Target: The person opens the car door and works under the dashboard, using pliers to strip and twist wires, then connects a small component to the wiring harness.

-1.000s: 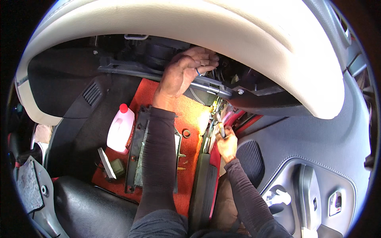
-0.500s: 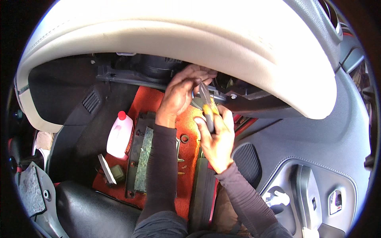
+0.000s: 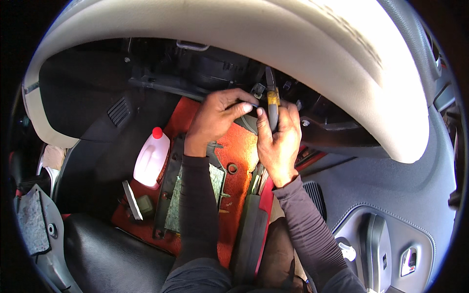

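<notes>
My right hand is wrapped round a pair of pliers with yellow and grey handles, its metal jaws pointing up under the dashboard. Close beside it, my left hand pinches a thin bluish strand that looks like a wire, between thumb and forefinger. The thumbs of both hands are nearly together, just below the open underside of the dashboard, where dark plastic parts and small connectors show. What the strand joins at its far end is hidden.
Overhead curves the beige dashboard edge. On the orange floor mat lie a dark plastic panel, a ring and small clips. A pink bottle with a red cap stands left. The grey door bounds the right.
The pliers have swung more upright and moved up and right, away from my left fingers. My left hand has turned from partly spread fingers to a pinch. The view has shifted slightly.
</notes>
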